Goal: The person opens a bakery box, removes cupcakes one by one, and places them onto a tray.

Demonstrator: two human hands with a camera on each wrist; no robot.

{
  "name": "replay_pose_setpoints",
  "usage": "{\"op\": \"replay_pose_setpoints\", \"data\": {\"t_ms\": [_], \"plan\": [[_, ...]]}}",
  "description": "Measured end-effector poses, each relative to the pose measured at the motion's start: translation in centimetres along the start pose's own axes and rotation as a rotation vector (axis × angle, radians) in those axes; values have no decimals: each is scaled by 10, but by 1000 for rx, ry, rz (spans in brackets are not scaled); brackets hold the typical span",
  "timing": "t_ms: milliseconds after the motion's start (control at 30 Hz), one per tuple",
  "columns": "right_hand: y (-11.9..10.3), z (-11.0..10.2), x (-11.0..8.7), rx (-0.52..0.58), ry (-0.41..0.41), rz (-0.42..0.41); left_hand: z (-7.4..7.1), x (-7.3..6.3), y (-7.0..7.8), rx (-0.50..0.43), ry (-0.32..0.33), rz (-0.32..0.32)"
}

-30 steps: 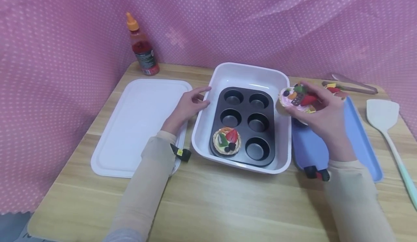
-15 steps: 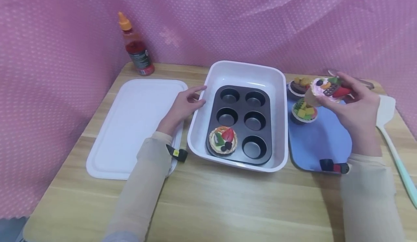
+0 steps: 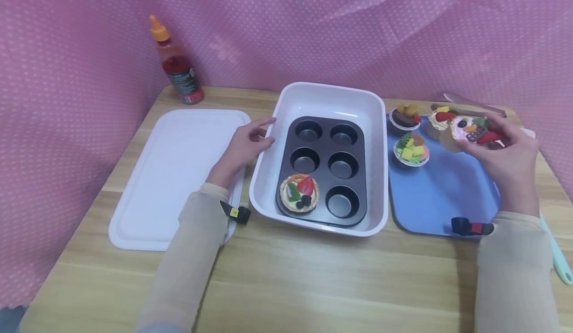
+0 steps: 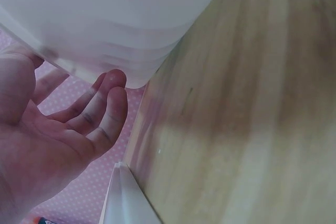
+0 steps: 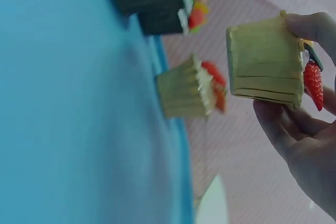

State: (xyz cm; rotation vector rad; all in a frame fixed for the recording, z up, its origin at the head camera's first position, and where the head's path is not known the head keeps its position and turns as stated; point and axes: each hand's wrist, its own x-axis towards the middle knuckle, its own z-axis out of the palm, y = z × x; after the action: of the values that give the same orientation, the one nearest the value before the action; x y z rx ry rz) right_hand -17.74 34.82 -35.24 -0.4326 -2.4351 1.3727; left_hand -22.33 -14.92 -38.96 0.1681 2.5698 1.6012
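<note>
My right hand (image 3: 510, 154) pinches a toy cupcake (image 5: 265, 61) by its sides. Its pink cream top carries a strawberry, dark berries and chocolate, and it hangs above the blue tray (image 3: 429, 208). Beneath and behind it on the tray stand a pale-cased cupcake (image 3: 438, 124), a chocolate one (image 3: 404, 120) and a green-and-yellow topped one (image 3: 411, 151). My left hand (image 3: 243, 146) rests at the left rim of a white bin (image 3: 378, 193), its fingers loosely bent against the outer wall. Inside lies a dark muffin tin (image 3: 324, 171), with a fruit tart (image 3: 299, 193) in its near-left cup.
A white lid or board (image 3: 179, 173) lies at the left on the wooden table (image 3: 313, 283). Behind it stands a sauce bottle (image 3: 179, 69). Utensils (image 3: 470, 108) lie at the back right, and a spatula handle (image 3: 559, 258) shows beyond my right arm.
My right hand has carried the cupcake rightward from beside the bin to over the blue tray, uncovering the cupcakes there. My left hand stays at the bin's rim; the head view has shifted slightly.
</note>
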Motion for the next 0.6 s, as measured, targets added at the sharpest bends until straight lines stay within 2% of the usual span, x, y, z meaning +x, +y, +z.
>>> {"op": "replay_pose_setpoints", "data": {"t_ms": [67, 133, 400, 600], "plan": [[8, -1, 3, -39, -41, 38, -1, 0, -1, -5, 1, 4], [16, -2, 5, -69, -80, 42, -1, 1, -3, -5, 2, 6], [31, -2, 10, -161, -164, -22, -1, 1, -5, 8, 13, 7], [34, -1, 11, -234, -198, -24, 0, 2, -4, 6, 8, 9]]}}
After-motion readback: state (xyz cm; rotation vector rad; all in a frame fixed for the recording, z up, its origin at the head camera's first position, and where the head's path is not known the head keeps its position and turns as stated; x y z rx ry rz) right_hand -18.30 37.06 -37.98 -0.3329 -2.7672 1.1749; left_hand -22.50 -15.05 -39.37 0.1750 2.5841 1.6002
